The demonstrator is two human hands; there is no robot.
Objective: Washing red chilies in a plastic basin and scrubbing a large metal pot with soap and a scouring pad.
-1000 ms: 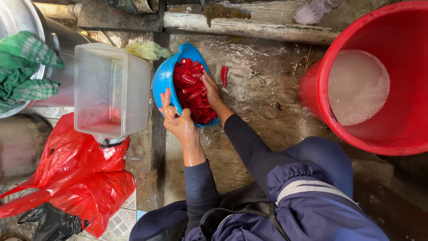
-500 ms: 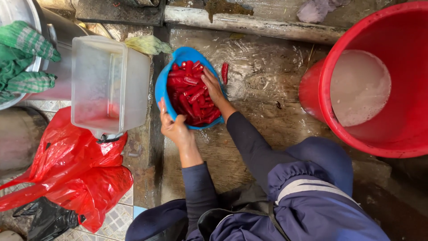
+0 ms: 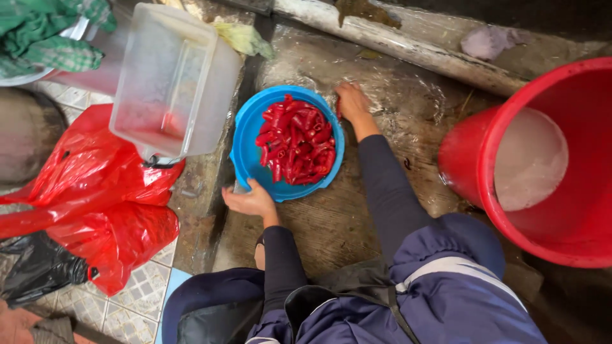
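Nearest, the left hand (image 3: 250, 202) gripped the near rim of the blue bowl (image 3: 245, 137), which sat on the wet concrete floor (image 3: 408, 108) heaped with red chillies (image 3: 295, 139). Beyond it, the right hand (image 3: 350, 102) lay on the floor just past the bowl's far edge, fingers curled, seemingly around a stray chilli, though I could not tell. This looked like gathering strays; returning one would need a short reach back over the rim.

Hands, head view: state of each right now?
Left hand: gripping the near rim of the round blue plastic bowl of red chilli pieces.
Right hand: fingers down on the wet concrete floor beside the bowl; cannot tell whether it holds anything.
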